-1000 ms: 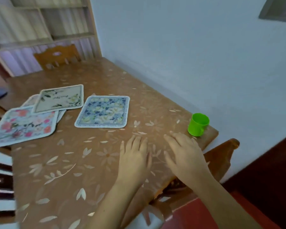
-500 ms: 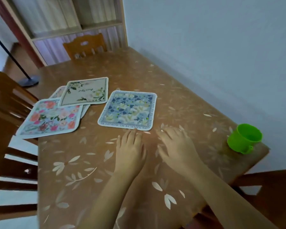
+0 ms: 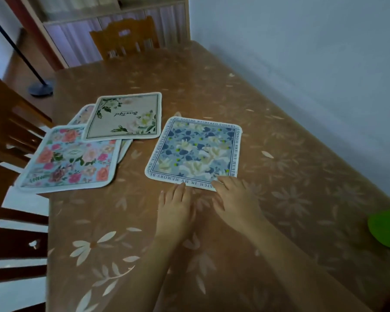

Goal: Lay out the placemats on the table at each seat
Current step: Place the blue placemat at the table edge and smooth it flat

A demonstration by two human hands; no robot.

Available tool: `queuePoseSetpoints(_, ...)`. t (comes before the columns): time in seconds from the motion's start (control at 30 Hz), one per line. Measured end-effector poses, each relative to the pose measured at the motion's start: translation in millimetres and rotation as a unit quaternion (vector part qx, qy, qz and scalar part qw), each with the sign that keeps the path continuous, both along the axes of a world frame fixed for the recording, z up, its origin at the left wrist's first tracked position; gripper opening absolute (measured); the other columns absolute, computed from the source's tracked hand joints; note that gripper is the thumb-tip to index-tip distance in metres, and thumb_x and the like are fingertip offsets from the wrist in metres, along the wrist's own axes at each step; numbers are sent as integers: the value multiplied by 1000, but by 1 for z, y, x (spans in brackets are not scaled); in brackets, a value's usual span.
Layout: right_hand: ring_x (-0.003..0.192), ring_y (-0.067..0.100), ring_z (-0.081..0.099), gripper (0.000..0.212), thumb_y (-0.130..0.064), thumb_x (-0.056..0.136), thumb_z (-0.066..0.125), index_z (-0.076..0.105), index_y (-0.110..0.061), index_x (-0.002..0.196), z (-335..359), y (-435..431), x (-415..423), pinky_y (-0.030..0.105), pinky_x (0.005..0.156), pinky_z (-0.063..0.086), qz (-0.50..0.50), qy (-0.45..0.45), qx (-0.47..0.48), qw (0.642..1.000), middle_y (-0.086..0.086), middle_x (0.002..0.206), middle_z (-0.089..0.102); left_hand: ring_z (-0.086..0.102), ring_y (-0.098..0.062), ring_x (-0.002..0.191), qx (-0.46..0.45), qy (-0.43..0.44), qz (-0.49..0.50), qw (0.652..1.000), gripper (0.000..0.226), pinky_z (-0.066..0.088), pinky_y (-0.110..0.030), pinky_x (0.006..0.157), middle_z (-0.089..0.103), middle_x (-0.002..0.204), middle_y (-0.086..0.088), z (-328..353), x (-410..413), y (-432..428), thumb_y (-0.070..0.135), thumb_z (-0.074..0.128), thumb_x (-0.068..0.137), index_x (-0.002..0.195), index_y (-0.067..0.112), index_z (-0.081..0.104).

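A blue floral placemat (image 3: 195, 153) lies flat on the brown table (image 3: 279, 176), just beyond my hands. My left hand (image 3: 175, 210) lies flat on the tablecloth with its fingertips at the mat's near edge. My right hand (image 3: 233, 199) has straight fingers resting on the mat's near right corner. To the left lie a beige placemat with white flowers (image 3: 124, 115), a pink rose placemat (image 3: 71, 157) hanging over the table's left edge, and a further mat (image 3: 82, 114) mostly hidden under them.
Wooden chairs stand at the far end (image 3: 124, 37) and along the left side (image 3: 11, 131). A green cup (image 3: 387, 228) sits at the right edge of view. A wall runs along the table's right side, and a fan stand (image 3: 40, 88) is on the floor.
The view has swung left and closer. Both hands have slid forward across the table and now reach the blue placemat's near edge; the right fingers have come onto its corner.
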State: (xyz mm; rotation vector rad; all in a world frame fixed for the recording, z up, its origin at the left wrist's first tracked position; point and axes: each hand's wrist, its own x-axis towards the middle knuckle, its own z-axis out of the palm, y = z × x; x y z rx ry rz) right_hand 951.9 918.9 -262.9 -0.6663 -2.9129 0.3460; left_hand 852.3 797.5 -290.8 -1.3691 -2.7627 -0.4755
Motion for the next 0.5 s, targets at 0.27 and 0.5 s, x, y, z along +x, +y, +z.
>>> queuePoseSetpoints(0.27,124,24,41,41,-25,86,49,45,-15,126,-45,15,-42,42,104,32,7,-23,-18,1000,6,131,50,29,-22,132,-5,-15,-11,1000,42,14,-45,110,40,141,-9,-36,-40,13,22,45,90,131,12,40)
queuePoseSetpoints(0.5,117,28,48,38,-22,81,58,51,-13,118,-76,25,-66,43,96,40,-5,-9,-46,999,8,125,55,56,-33,109,43,-24,-35,998,34,39,-54,94,62,115,-18,-58,-64,25,11,69,76,108,3,60)
